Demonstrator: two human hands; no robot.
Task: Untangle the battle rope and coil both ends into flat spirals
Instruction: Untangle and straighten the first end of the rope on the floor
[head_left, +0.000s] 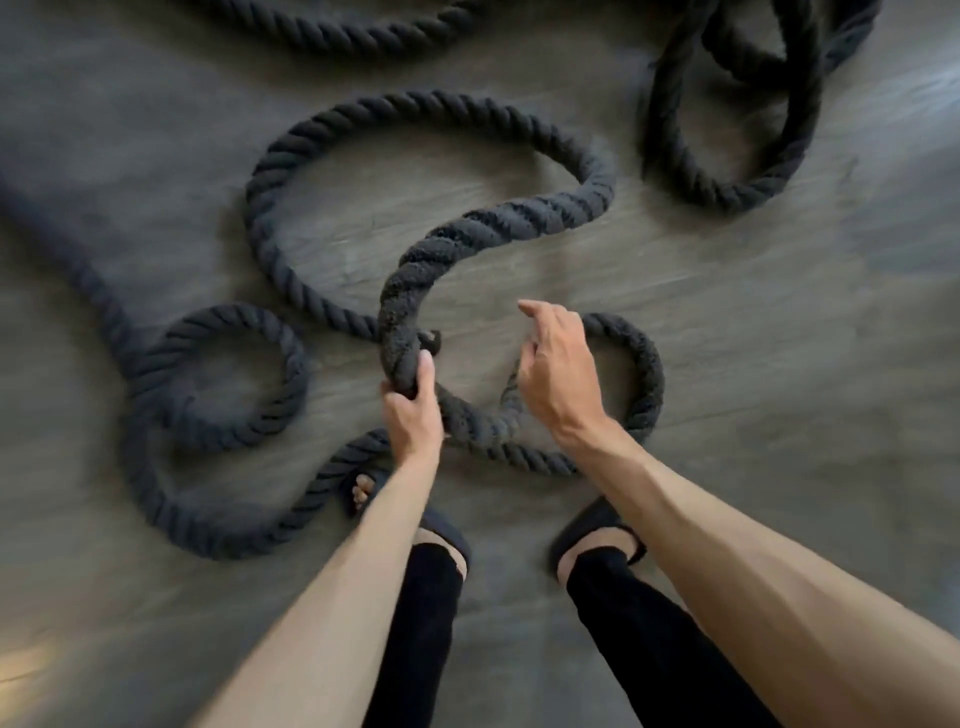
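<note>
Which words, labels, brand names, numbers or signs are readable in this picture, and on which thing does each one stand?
None: no word, label, brand, number or sign can be read. The battle rope, the floor, the slippers and the dark trousers show only plain surfaces, and the picture is slightly blurred.

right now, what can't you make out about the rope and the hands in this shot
Head view:
Ends of the rope: none seen; it runs off the top and left edges.
Top right pile: cut by the top edge, overlapping dark strands untraceable.
Right hand: blurred, covers rope; contact unclear.
</note>
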